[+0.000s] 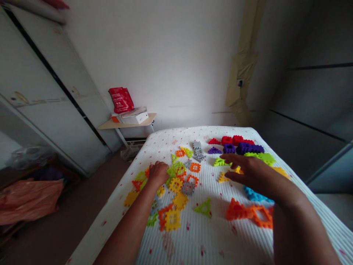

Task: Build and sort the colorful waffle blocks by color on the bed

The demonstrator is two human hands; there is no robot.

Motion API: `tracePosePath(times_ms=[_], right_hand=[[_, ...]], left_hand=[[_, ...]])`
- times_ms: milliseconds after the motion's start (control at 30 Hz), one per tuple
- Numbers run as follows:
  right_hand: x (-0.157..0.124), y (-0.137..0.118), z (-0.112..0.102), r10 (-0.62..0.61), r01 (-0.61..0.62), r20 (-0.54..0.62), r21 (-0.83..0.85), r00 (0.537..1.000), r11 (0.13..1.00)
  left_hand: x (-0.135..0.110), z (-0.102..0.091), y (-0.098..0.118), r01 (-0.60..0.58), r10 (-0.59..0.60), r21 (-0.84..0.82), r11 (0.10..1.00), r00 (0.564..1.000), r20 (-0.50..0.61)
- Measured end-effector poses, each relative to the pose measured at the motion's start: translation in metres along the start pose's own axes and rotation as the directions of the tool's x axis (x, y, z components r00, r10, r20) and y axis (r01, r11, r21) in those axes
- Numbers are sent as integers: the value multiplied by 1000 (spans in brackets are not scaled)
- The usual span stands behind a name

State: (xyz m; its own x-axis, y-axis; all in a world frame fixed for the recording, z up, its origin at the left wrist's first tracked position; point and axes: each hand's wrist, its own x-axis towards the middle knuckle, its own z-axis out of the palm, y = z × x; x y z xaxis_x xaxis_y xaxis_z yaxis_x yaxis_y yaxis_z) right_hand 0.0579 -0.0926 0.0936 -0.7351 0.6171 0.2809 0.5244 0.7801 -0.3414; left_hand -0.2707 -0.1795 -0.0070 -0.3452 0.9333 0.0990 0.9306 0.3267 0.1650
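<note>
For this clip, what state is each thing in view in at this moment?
Left hand: curled, down among the loose pieces.
Right hand: open, fingers spread, above the pieces.
Loose plastic building pieces: scattered flat on the mattress.
Orange plastic pieces: lying flat, apparently linked.
Purple plastic pieces: grouped in a row.
White wardrobe doors: shut.

The left hand (158, 174) hides the plastic tiles (175, 185) beneath it.
</note>
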Motion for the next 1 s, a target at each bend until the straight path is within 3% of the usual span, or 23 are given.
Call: tracePosePath(times_ms=[233, 300, 333, 367, 433, 467, 500, 567, 667, 1000], right_hand=[[5, 7, 2, 31, -30, 11, -10, 999, 999], [7, 5, 6, 25, -25, 24, -1, 999, 1000], [9, 4, 9, 15, -16, 32, 8, 999, 1000], [11, 3, 13, 3, -4, 41, 18, 999, 1000], [16, 0, 21, -26, 24, 61, 42, 998, 999], [18, -2, 25, -40, 37, 71, 52, 997, 998], [20, -4, 28, -51, 47, 78, 55, 996, 997], [24, -8, 35, -70, 67, 83, 42, 994, 997], [28, -13, 43, -85, 84, 97, 7, 992, 996], [35, -29, 56, -61, 76, 186, -76, 981, 994]], left_hand=[[-7, -16, 3, 20, -36, -162, 987, 995, -98], [-11, -18, 10, 10, -50, -334, 942, 992, -112], [-13, -18, 15, 11, -70, -500, 866, 992, -100], [-16, -17, 20, 16, -95, -689, 725, 993, -76], [-23, -14, 31, 33, -122, -959, 283, 992, -2], [-26, -12, 37, 40, -120, -997, 72, 992, 31], [-29, -9, 42, 43, -115, -996, -73, 992, 51], [-34, -4, 50, 60, -101, -969, -238, 991, 86], [-39, 2, 57, 98, -98, -946, -309, 986, 134], [-46, 8, 61, 140, -142, -935, -326, 971, 195]])
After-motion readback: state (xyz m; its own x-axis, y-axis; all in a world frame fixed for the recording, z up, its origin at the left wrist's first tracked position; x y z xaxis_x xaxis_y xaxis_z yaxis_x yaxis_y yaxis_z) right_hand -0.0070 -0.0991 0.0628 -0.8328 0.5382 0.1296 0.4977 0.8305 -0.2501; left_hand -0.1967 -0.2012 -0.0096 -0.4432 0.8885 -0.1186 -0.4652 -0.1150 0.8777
